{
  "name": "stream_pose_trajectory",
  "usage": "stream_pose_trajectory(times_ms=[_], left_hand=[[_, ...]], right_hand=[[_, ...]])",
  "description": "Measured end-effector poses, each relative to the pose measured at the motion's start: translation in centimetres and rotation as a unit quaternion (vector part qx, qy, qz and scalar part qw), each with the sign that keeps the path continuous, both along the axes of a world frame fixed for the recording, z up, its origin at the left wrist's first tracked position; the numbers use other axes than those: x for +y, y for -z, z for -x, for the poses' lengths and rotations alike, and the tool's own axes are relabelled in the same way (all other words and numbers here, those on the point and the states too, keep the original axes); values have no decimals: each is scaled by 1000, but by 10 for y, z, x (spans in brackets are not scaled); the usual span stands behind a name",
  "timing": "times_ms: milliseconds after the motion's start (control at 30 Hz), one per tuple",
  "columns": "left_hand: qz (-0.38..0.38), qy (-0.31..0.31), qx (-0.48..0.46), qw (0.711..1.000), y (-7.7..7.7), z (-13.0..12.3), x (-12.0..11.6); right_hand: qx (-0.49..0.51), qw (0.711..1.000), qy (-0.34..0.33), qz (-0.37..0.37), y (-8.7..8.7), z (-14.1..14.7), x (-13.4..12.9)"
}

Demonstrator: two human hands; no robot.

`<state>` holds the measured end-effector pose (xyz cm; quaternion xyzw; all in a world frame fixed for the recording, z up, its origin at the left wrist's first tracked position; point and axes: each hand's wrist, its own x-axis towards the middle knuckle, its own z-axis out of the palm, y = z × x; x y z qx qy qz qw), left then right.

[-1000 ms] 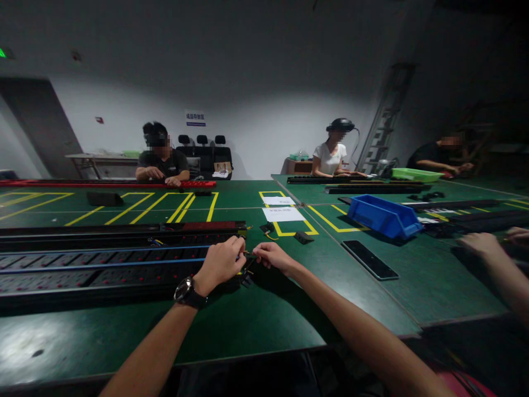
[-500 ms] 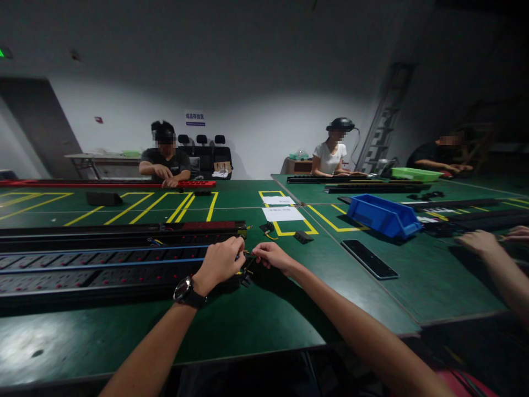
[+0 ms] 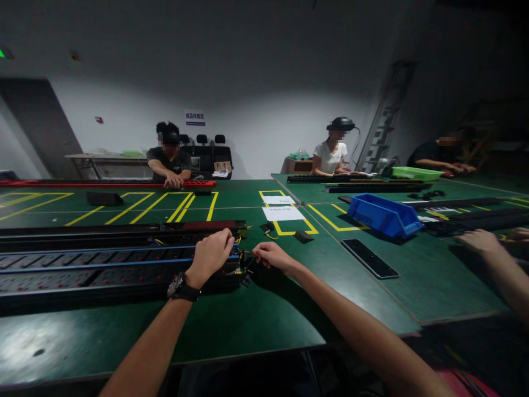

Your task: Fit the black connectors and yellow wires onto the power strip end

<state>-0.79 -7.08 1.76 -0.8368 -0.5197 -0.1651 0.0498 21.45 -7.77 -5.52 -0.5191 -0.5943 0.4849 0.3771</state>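
Observation:
Long black power strips with rows of sockets, red dots and blue edges lie side by side on the left. Yellow and dark wires stick out of their right end, by a small black part. My left hand, a watch on its wrist, is over that end with its fingers curled closed; whatever is under the fingertips is hidden. Just right of the end, my right hand pinches a thin dark wire between thumb and forefinger.
A black phone and a blue bin are to the right. White papers and a small black part lie ahead. Another person's hand is at the far right; co-workers sit across the green table.
My left hand has shifted slightly left and up, away from the wires at the strip's end, uncovering them. My right hand stays in place. The co-worker opposite has leaned in and moved their hands.

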Motion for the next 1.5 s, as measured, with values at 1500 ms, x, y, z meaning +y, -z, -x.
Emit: stream_pose_trajectory(times_ms=[1500], left_hand=[[66,-73,-21,995,6,5,16]], right_hand=[[23,999,6,-32,5,-1,4]])
